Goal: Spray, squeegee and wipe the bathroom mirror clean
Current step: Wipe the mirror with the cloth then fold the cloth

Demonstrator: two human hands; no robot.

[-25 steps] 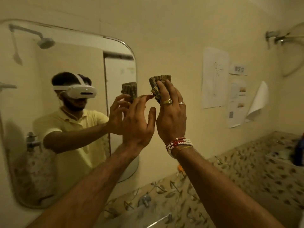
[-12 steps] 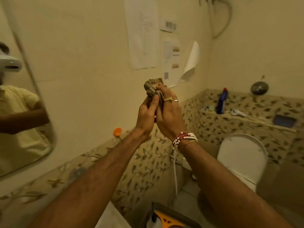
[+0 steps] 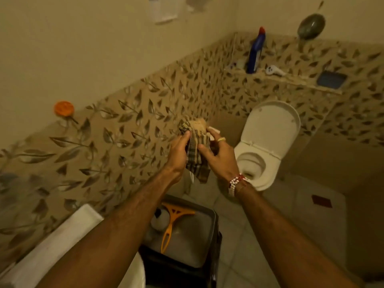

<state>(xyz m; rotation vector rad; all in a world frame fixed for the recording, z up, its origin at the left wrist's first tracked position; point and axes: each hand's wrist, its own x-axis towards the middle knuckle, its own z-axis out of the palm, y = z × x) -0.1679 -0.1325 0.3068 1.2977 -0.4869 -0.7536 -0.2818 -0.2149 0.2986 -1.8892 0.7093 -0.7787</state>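
A brown checked cloth hangs bunched between both my hands, in front of the leaf-patterned wall tiles. My left hand pinches its left edge and my right hand grips its right side, with a ring and a bead bracelet showing. Below my arms a dark bin holds an orange squeegee and a white bottle. The mirror is out of view.
An open white toilet stands right of my hands. A ledge behind it carries a blue bottle, a white object and a blue pad. The white sink rim is at lower left; an orange disc sticks to the wall.
My view has swung right and down from the mirror to the toilet corner and bin. My hands have lowered with the cloth, which now hangs loose between them instead of being held up folded.
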